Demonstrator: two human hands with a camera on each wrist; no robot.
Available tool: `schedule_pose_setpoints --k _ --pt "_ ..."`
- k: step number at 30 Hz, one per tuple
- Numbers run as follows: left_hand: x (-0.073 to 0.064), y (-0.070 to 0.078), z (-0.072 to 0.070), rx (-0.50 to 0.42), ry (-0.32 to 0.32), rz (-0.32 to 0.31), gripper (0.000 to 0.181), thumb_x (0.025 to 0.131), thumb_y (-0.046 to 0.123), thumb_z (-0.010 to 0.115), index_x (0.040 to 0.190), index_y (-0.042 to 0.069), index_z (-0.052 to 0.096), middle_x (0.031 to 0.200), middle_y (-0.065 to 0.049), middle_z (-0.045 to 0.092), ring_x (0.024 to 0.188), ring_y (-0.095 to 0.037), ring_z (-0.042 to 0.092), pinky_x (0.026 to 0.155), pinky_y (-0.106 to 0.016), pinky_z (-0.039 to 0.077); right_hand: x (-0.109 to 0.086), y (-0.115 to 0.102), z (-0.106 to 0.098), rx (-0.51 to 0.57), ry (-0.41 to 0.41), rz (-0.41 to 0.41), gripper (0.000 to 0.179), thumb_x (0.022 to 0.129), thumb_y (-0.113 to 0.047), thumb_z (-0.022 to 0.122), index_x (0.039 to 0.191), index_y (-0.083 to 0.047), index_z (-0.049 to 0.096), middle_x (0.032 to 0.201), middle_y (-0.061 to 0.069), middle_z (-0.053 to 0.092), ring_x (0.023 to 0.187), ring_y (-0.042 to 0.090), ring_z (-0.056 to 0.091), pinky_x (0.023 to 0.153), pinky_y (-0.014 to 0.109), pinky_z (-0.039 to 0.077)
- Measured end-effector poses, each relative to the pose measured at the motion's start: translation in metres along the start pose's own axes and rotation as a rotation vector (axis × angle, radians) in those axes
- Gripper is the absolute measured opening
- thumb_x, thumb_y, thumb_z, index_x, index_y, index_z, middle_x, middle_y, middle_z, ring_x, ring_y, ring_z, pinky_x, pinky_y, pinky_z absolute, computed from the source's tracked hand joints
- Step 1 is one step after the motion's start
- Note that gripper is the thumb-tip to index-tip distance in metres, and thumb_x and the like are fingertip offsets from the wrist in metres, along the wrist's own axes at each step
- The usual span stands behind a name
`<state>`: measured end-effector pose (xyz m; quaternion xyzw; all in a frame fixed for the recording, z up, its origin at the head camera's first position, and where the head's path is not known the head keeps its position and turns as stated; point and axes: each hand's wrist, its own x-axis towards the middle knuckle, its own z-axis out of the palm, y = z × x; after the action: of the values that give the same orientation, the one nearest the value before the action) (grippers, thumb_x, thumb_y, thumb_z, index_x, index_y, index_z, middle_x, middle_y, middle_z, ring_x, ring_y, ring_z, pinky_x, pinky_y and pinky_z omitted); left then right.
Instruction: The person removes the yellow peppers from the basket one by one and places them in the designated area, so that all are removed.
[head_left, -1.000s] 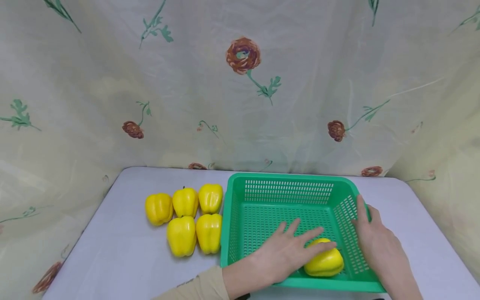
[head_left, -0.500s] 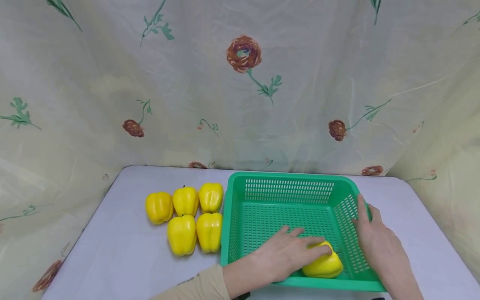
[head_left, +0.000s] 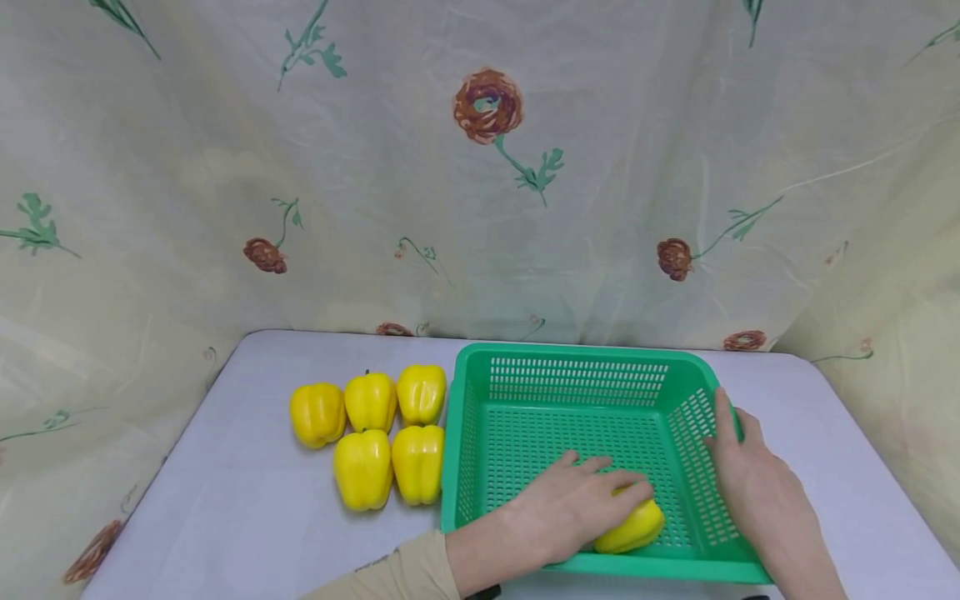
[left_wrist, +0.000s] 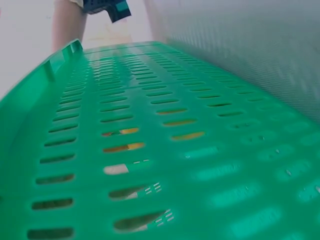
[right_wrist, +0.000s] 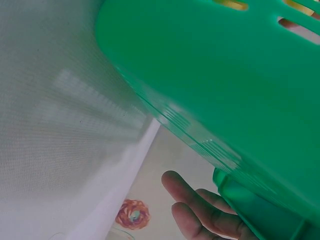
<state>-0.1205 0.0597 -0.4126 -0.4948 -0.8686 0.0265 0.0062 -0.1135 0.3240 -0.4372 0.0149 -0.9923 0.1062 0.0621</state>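
Note:
In the head view a green perforated plastic basket [head_left: 581, 353] stands on the table. My left hand [head_left: 566, 510] reaches over its near rim and grips a yellow bell pepper [head_left: 637, 531] lying on the basket floor, near the front. The hand hides the pepper's left part. On the basket's right side, my right hand [head_left: 761, 487] holds the rim, thumb on top and inside. The right wrist view shows several fingers [right_wrist: 195, 210] of that hand outside the wall. In the left wrist view the slotted basket wall [left_wrist: 145, 95] covers most of the picture.
Several yellow bell peppers [head_left: 363, 471] are grouped on the white table [head_left: 247, 500], close to the basket's left side. A flowered curtain [head_left: 360, 167] hangs behind the table and along both sides.
My left hand's fingers have curled in over the pepper, which has tilted and moved left and toward me within the basket. My right hand stays on the rim.

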Motion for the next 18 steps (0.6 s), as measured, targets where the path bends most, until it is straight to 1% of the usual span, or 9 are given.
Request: schedule_pose_setpoints --k 2,4,6,10,14,18 --pt "0.0005 -0.0008 -0.0004 -0.012 -0.015 0.004 0.054 0.108 0.02 0.066 0.153 0.039 0.044 0.162 0.019 0.052 0.143 -0.017 0.059 0.112 -0.039 0.055 -0.0001 0.0 0.0 -0.002 0.008 -0.006 0.084 0.111 -0.011 0.055 0.172 -0.001 -0.001 0.147 0.051 0.039 0.072 0.045 0.068 0.06 0.06 0.058" --pt "0.0001 -0.0013 -0.0006 -0.026 -0.032 -0.003 0.061 0.108 0.019 0.067 0.158 0.042 0.041 0.163 0.017 0.051 0.144 -0.021 0.058 0.116 -0.042 0.054 0.0001 0.0 -0.0003 0.0 0.008 -0.007 0.084 0.111 -0.01 0.055 0.172 -0.002 -0.002 0.147 0.051 0.039 0.074 0.047 0.068 0.061 0.061 0.058" --pt "-0.0004 -0.0011 -0.0005 -0.03 -0.044 -0.017 0.065 0.108 0.02 0.066 0.162 0.044 0.038 0.163 0.014 0.051 0.144 -0.024 0.059 0.118 -0.042 0.052 0.0005 -0.0004 -0.0004 0.001 0.012 -0.008 0.083 0.111 -0.01 0.055 0.171 -0.001 -0.001 0.147 0.05 0.039 0.076 0.05 0.069 0.061 0.061 0.057" --pt "-0.0004 0.0012 0.0001 0.01 -0.035 -0.057 0.065 0.106 0.021 0.069 0.16 0.043 0.041 0.157 0.009 0.055 0.133 -0.026 0.065 0.116 -0.04 0.054 0.0014 -0.0005 -0.0007 0.0 0.019 -0.01 0.081 0.111 -0.01 0.054 0.171 0.0 0.0 0.147 0.05 0.04 0.08 0.055 0.069 0.062 0.063 0.057" --pt "0.0001 0.0024 0.0 0.041 -0.029 -0.086 0.069 0.102 0.022 0.074 0.159 0.043 0.041 0.153 0.009 0.057 0.127 -0.026 0.066 0.112 -0.04 0.056 0.0012 -0.0005 -0.0005 -0.004 0.031 -0.017 0.08 0.111 -0.009 0.054 0.171 0.001 0.002 0.146 0.05 0.04 0.078 0.055 0.069 0.06 0.063 0.056" --pt "-0.0003 0.0021 0.0003 0.049 -0.01 -0.096 0.066 0.1 0.024 0.076 0.155 0.042 0.045 0.146 0.01 0.06 0.114 -0.022 0.065 0.102 -0.035 0.055 0.001 -0.0002 -0.0003 -0.004 0.031 -0.015 0.08 0.111 -0.01 0.054 0.171 0.002 0.002 0.146 0.051 0.04 0.078 0.055 0.069 0.06 0.063 0.056"
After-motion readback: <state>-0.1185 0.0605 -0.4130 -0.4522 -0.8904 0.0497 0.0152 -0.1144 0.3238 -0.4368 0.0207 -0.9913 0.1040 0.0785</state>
